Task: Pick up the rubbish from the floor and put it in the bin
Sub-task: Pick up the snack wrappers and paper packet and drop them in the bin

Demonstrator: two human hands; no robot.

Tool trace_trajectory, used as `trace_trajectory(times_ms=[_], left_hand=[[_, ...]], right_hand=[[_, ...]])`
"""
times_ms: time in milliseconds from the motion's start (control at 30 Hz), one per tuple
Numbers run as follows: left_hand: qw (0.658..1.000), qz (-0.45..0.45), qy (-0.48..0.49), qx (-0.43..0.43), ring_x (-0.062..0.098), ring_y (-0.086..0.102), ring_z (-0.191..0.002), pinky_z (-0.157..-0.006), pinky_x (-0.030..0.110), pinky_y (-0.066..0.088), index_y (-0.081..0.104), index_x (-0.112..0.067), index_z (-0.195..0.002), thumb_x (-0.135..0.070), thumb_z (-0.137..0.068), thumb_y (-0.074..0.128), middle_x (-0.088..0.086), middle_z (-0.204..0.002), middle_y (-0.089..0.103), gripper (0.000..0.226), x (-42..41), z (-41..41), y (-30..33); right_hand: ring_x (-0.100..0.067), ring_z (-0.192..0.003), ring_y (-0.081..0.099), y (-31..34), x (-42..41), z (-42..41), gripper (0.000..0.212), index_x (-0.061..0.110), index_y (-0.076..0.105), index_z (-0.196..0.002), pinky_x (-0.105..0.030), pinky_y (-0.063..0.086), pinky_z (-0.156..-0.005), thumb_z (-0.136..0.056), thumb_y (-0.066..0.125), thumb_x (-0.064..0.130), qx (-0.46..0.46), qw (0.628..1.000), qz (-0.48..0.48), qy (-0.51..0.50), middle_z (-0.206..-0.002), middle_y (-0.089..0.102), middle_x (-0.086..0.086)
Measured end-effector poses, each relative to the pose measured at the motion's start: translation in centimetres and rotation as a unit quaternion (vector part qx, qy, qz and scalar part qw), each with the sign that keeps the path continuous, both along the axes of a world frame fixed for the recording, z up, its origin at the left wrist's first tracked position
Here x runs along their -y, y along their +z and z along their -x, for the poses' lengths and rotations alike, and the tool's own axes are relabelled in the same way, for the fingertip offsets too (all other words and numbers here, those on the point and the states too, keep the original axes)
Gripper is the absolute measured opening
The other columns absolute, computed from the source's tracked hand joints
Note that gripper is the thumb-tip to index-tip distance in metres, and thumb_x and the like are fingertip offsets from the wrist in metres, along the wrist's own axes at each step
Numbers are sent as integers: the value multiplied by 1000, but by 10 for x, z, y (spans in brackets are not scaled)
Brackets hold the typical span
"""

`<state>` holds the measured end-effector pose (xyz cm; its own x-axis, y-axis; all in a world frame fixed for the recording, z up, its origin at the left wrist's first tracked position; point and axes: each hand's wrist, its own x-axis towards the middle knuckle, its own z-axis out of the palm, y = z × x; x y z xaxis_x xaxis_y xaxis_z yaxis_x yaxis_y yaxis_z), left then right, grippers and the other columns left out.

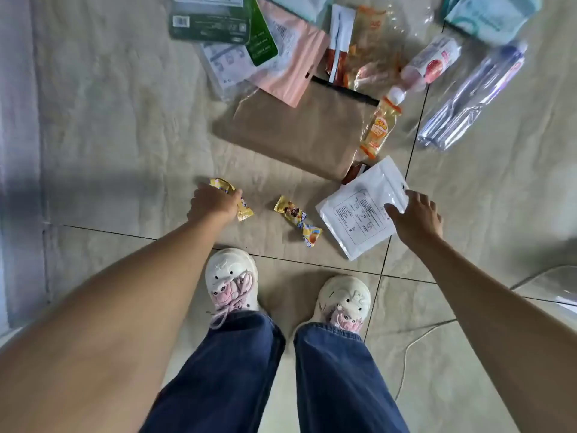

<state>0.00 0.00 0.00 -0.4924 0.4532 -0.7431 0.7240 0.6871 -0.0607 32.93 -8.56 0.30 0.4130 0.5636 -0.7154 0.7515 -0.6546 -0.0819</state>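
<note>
Our left hand [215, 203] has its fingers curled shut around a yellow sweet wrapper [232, 198] on the floor, both ends poking out past the fist. Our right hand [416, 218] pinches the near top corner of a white pouch [359, 210], fingers [394, 210] pressed on its face. Both look light, thin and crinkly; we judge the pouch floppy and slick, best taken by an edge. Its long axis runs diagonally away from the right fingers toward our feet. Between the hands lies a second wrapper [298, 220], angled likewise. No bin is in view.
</note>
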Motion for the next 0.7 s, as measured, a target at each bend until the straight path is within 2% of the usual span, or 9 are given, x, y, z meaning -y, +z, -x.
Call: trace_trajectory(times_ms=[133, 233, 333, 433, 500, 600, 700], left_hand=[[994, -6, 109, -4, 35, 52, -123, -100, 40, 42, 31, 2, -132, -54, -76, 67, 20, -135, 49, 87, 9, 7, -39], [989, -84, 122, -1, 35, 60, -111, -90, 38, 47, 43, -1, -121, -34, -78, 69, 19, -123, 61, 61, 16, 12, -59], [989, -141, 48, 4, 34, 61, -109, -88, 39, 48, 52, -9, -115, -18, -79, 63, 12, -117, 67, 39, 15, 12, -62], [978, -193, 11, 72, 28, 63, -107, -88, 34, 47, 55, -12, -114, -13, -78, 62, 7, -111, 71, 36, 11, 3, -51], [967, -215, -60, 123, 27, 65, -100, -81, 29, 46, 61, -11, -113, -11, -79, 62, 8, -107, 72, 34, 11, -5, -39], [927, -220, -237, 191, 28, 63, -94, -78, 31, 46, 66, -14, -112, -12, -83, 59, 10, -103, 68, 30, 14, -20, -22], [869, -209, -375, 247, 32, 59, -104, -86, 41, 48, 64, -9, -115, -10, -90, 49, 14, -111, 63, 29, 21, -34, -16]], right_hand=[[-34, -131, 37, -36, 4, -8, 69, 11, 35, -139, -47, 31, -106, -83, 64, 39, 42, 999, -11, -24, -142, 42, -15], [-36, -125, 42, -53, 12, -9, 70, 13, 39, -135, -47, 33, -103, -78, 72, 34, 64, 997, -40, -21, -136, 45, -16], [-35, -119, 46, -62, 18, -8, 62, 12, 47, -127, -46, 34, -99, -75, 76, 30, 105, 992, -66, -5, -127, 52, -18], [-34, -113, 49, -63, 23, -5, 42, 9, 59, -113, -42, 35, -94, -78, 72, 28, 92, 994, -54, -4, -117, 60, -17], [-34, -109, 49, -59, 30, -5, 30, 7, 64, -104, -41, 35, -91, -80, 69, 25, 76, 996, -54, -12, -112, 61, -18], [-35, -107, 49, -46, 40, -7, 23, 6, 65, -97, -41, 37, -90, -80, 67, 20, 57, 996, -69, -12, -110, 60, -18], [-36, -99, 56, -33, 44, -14, 16, 8, 63, -95, -41, 38, -89, -83, 63, 18, 43, 995, -76, 38, -103, 65, -17]])
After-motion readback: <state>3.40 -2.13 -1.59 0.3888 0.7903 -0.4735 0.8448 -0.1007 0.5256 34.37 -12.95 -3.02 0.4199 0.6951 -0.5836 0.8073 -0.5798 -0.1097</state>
